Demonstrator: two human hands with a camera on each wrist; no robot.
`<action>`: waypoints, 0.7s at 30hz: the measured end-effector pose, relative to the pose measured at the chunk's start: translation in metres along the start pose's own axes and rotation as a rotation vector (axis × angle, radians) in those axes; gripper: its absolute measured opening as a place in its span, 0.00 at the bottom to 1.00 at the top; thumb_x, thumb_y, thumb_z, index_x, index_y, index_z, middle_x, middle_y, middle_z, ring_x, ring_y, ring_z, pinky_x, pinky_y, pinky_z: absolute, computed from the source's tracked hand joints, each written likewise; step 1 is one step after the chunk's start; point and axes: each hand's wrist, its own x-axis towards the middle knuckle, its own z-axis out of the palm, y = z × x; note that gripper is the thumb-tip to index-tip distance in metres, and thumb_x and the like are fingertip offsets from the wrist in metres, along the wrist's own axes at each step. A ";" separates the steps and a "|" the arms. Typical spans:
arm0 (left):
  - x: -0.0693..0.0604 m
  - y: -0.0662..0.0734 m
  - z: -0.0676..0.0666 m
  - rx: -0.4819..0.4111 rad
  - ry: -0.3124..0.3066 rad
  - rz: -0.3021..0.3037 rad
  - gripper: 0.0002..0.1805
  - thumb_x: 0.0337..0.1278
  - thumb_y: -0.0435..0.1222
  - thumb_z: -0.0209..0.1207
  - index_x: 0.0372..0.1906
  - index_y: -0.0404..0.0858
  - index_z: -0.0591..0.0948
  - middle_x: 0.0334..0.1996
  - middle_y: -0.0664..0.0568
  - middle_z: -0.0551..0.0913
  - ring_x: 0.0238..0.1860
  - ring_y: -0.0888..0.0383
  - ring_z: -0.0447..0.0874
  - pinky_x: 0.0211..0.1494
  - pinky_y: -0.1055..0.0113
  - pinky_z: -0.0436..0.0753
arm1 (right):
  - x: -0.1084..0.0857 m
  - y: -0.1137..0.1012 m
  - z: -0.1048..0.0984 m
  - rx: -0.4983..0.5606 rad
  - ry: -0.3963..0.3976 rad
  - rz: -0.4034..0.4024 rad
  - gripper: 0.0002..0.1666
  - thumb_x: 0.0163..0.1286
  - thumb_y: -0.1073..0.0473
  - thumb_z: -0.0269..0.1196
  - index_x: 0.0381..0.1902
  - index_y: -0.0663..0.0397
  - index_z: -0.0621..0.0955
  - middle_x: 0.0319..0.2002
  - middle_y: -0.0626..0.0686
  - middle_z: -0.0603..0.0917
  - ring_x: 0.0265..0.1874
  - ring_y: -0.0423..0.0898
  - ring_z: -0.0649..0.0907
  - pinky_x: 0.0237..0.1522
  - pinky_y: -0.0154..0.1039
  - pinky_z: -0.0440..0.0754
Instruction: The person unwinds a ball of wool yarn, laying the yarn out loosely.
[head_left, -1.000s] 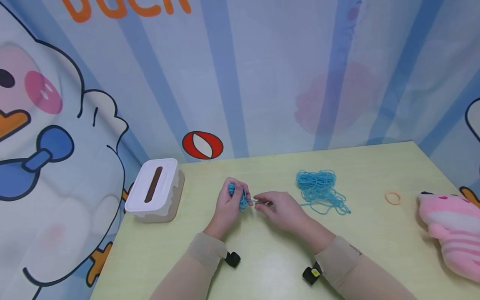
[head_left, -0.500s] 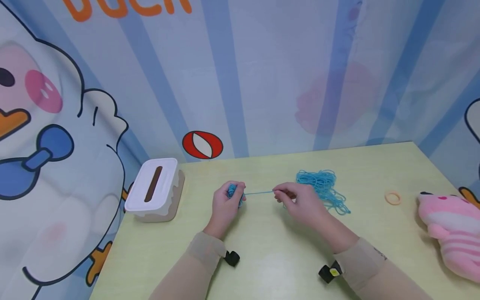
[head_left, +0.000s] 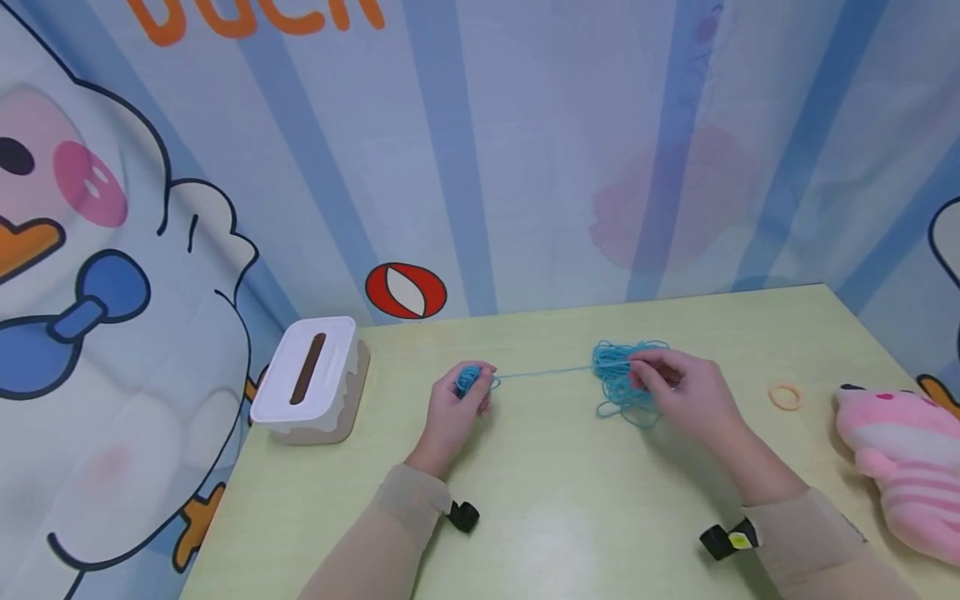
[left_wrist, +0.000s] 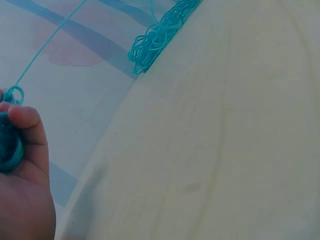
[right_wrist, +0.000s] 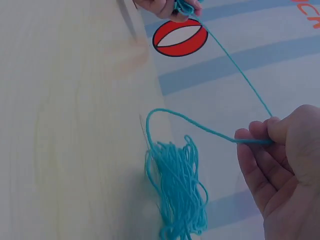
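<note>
My left hand (head_left: 452, 410) grips a small wound bundle of blue yarn (head_left: 468, 380), with the thumb lying along it. A small loop sticks out beside the thumb in the left wrist view. From there a single strand (head_left: 543, 372) runs taut to my right hand (head_left: 686, 389), which pinches it between thumb and fingertips. The right wrist view shows the strand passing through those fingers and curving down to a loose pile of yarn (right_wrist: 177, 192) on the table. In the head view the right hand partly covers this pile (head_left: 617, 385).
At the left stands a white-lidded box (head_left: 311, 375) with a brown slot. An orange ring (head_left: 785, 397) and a pink plush toy (head_left: 907, 467) lie at the right of the pale table (head_left: 547, 517). A printed curtain (head_left: 540, 167) hangs behind.
My right hand has moved right from beside the left hand to over the yarn pile, lengthening the strand between them. The left hand has stayed nearly in place, turning slightly.
</note>
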 end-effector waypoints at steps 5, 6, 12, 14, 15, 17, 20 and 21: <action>0.000 0.004 0.002 -0.025 0.026 -0.016 0.20 0.90 0.47 0.51 0.61 0.32 0.78 0.43 0.52 0.84 0.31 0.57 0.78 0.36 0.72 0.84 | -0.007 0.015 -0.020 -0.096 0.018 0.054 0.15 0.85 0.56 0.64 0.56 0.59 0.89 0.40 0.54 0.95 0.38 0.42 0.93 0.37 0.25 0.84; -0.001 0.004 0.002 -0.018 0.047 -0.025 0.22 0.90 0.48 0.51 0.61 0.32 0.77 0.42 0.52 0.83 0.31 0.57 0.78 0.37 0.72 0.84 | -0.008 0.018 -0.023 -0.116 0.015 0.075 0.15 0.85 0.55 0.63 0.58 0.59 0.89 0.41 0.56 0.95 0.39 0.44 0.93 0.37 0.25 0.84; -0.001 0.006 0.001 0.004 0.152 -0.026 0.25 0.90 0.49 0.50 0.60 0.29 0.79 0.36 0.53 0.78 0.37 0.56 0.81 0.46 0.72 0.85 | -0.011 0.032 -0.034 -0.218 -0.010 0.195 0.20 0.87 0.52 0.61 0.60 0.60 0.88 0.47 0.61 0.95 0.44 0.57 0.93 0.38 0.34 0.86; -0.001 0.006 0.001 -0.002 0.167 -0.007 0.25 0.91 0.48 0.49 0.59 0.27 0.79 0.36 0.52 0.78 0.39 0.56 0.83 0.49 0.71 0.87 | -0.010 0.036 -0.037 -0.243 -0.038 0.231 0.20 0.86 0.51 0.61 0.61 0.60 0.88 0.48 0.62 0.94 0.44 0.58 0.91 0.37 0.38 0.85; -0.001 0.006 0.001 0.000 0.176 -0.004 0.24 0.91 0.48 0.49 0.58 0.27 0.79 0.36 0.52 0.79 0.40 0.56 0.84 0.51 0.71 0.87 | -0.010 0.038 -0.038 -0.255 -0.063 0.251 0.21 0.86 0.51 0.61 0.61 0.61 0.88 0.49 0.63 0.94 0.45 0.58 0.91 0.37 0.39 0.83; -0.001 0.005 0.001 -0.004 0.176 0.003 0.25 0.91 0.47 0.48 0.58 0.26 0.79 0.36 0.52 0.80 0.40 0.56 0.84 0.51 0.71 0.86 | -0.009 0.040 -0.038 -0.275 -0.109 0.289 0.22 0.86 0.50 0.61 0.62 0.61 0.88 0.51 0.65 0.93 0.46 0.60 0.90 0.36 0.40 0.82; -0.001 0.005 0.001 -0.015 0.145 -0.004 0.27 0.91 0.48 0.48 0.59 0.25 0.79 0.36 0.52 0.82 0.39 0.57 0.84 0.50 0.71 0.84 | -0.008 0.039 -0.035 -0.310 -0.149 0.312 0.25 0.84 0.51 0.61 0.66 0.63 0.86 0.58 0.71 0.89 0.50 0.67 0.89 0.37 0.48 0.85; -0.002 0.005 0.001 -0.017 0.127 -0.008 0.27 0.91 0.49 0.47 0.60 0.25 0.79 0.37 0.52 0.83 0.38 0.57 0.84 0.50 0.72 0.84 | -0.008 0.037 -0.033 -0.317 -0.134 0.304 0.25 0.84 0.52 0.60 0.67 0.63 0.85 0.61 0.72 0.87 0.54 0.70 0.87 0.42 0.54 0.86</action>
